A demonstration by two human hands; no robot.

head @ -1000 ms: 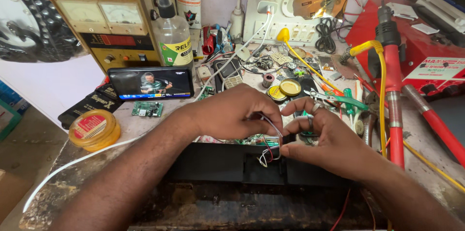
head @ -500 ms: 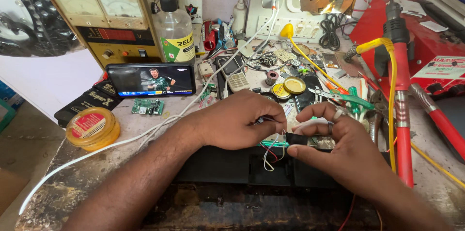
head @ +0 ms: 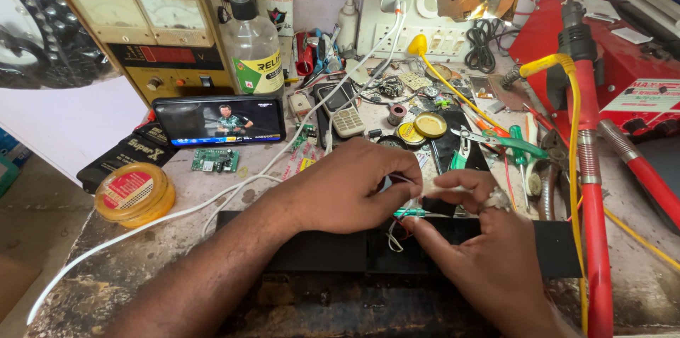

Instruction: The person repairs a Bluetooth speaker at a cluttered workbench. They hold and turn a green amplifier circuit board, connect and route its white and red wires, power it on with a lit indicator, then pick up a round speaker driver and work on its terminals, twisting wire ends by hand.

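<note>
1. Left hand (head: 354, 186) lies knuckles-up over the long black casing (head: 340, 249) near the table's (head: 142, 253) front edge; its fingers are curled in, pinched on thin wires (head: 394, 233). The fingertips themselves are hidden.
2. Right hand (head: 482, 253) meets it from the right, finger and thumb closed on a small green circuit board (head: 411, 212), which is mostly covered.
3. A pale piece (head: 453, 188) sits between the two hands; what it is can't be made out.
4. Casing's right end runs under a red rod (head: 591, 189).
5. Phone (head: 219, 120) stands propped behind, toward the left; yellow tape roll (head: 134, 195) near the left edge.
6. Back of the table is a tangle of small parts, hard to separate.
</note>
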